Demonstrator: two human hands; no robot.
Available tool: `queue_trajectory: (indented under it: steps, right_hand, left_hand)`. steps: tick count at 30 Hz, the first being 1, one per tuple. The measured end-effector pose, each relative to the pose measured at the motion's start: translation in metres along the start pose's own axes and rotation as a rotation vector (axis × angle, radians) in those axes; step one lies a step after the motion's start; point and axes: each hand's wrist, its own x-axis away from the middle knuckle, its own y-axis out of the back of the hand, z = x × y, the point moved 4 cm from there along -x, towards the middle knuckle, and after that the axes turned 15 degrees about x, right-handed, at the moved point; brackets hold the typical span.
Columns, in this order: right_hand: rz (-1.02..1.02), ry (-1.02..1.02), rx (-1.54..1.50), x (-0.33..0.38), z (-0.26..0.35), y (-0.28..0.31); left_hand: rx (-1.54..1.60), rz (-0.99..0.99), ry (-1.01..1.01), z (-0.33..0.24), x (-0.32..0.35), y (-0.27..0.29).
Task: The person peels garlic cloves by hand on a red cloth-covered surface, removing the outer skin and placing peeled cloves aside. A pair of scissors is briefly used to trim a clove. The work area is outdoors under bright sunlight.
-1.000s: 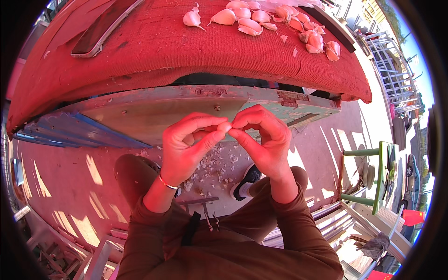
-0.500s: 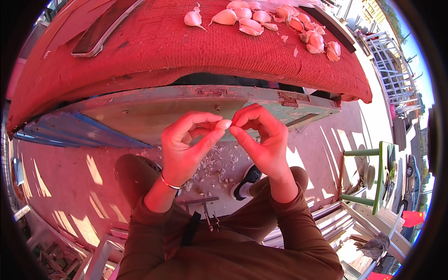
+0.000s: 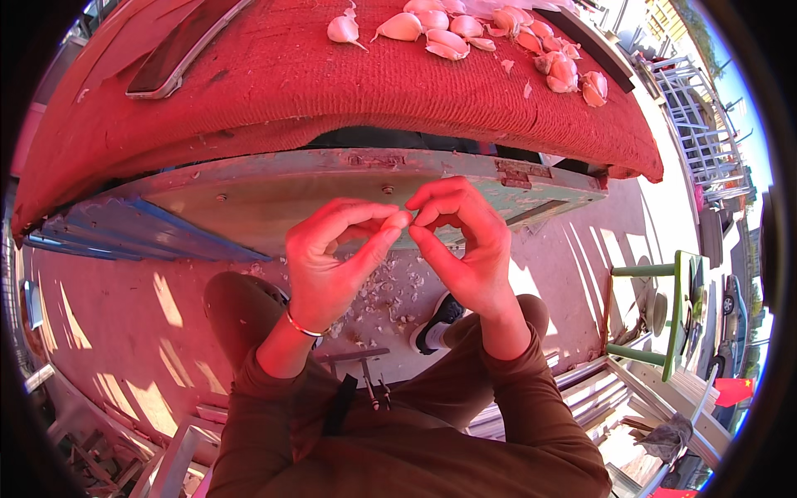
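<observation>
Over the floor in front of the table, my left hand (image 3: 332,253) pinches a pale garlic clove (image 3: 400,220) between thumb and fingertips, so only part of it shows. A light bracelet circles that wrist. Close to the clove's right end, my right hand (image 3: 469,249) has its thumb and fingertips drawn together; whatever sits between them is too small to make out. More garlic cloves (image 3: 447,45) lie in a loose group on the red cloth (image 3: 290,91) beyond my hands, some still clustered. A single clove (image 3: 343,30) rests a little to their left.
A phone (image 3: 170,70) lies on the cloth's left side. Under the table edge is a worn wooden panel (image 3: 290,199) beside blue corrugated sheeting (image 3: 158,228). Garlic skins (image 3: 390,290) litter the floor between my feet. A green-framed stool (image 3: 677,315) stands right, near stacked metal lengths (image 3: 581,382).
My right index finger has lifted slightly, and the right fingertips have shifted at the clove's end. Less of the clove shows between my left fingers. The cloves on the cloth stay put.
</observation>
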Motion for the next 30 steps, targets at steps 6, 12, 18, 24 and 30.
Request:
queue_trajectory:
  steps: [6,12,18,24,30]
  right_hand:
    - [-0.041,0.008,0.038,-0.002,0.003,-0.001]
    - [-0.060,0.027,0.112,-0.001,0.003,-0.001]
    - [-0.001,0.057,0.189,-0.004,0.009,0.000]
    - [-0.012,0.057,0.131,0.000,-0.002,0.007]
    - [-0.037,0.015,0.033,-0.003,0.003,-0.001]
  left_hand:
    - [-0.085,0.002,-0.092,-0.002,0.000,-0.001]
    - [-0.279,0.052,-0.215,-0.004,0.001,-0.002]
    - [-0.391,0.046,-0.296,-0.013,0.000,-0.005]
    - [-0.335,0.004,-0.293,-0.011,-0.002,-0.007]
    - [-0.292,0.005,-0.258,-0.011,-0.003,-0.004]
